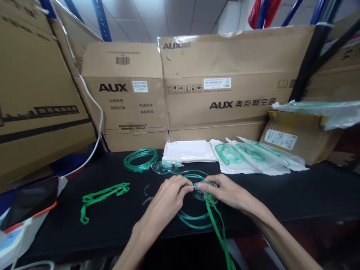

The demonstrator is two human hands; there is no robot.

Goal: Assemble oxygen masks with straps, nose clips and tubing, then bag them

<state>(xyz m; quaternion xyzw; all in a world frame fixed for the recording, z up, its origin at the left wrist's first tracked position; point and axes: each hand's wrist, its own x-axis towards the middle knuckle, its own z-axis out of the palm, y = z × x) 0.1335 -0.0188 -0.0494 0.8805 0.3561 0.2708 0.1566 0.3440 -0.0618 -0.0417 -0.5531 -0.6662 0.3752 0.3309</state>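
In front of me, my right hand [221,189] grips a clear oxygen mask [199,195] by its connector end. A green elastic strap [215,221] hangs from the mask over the table's front edge. My left hand [174,191] is closed, thumb and finger pinching at the mask's connector; what exactly sits between the fingertips is largely hidden, perhaps the tubing's end. Beneath both hands lies a coil of green tubing [194,227]. Just left of my left hand are small bent clear pieces [147,201]. A second clear mask [161,168] rests farther back.
Another green tubing coil [140,159] and a loose green strap [101,195] lie leftward. White packets [188,152] and bagged tubing sets [229,157] line the back. Cardboard boxes [135,101] wall off the rear; a brown box [295,131] stands right. A dark-screened device [32,197] sits left.
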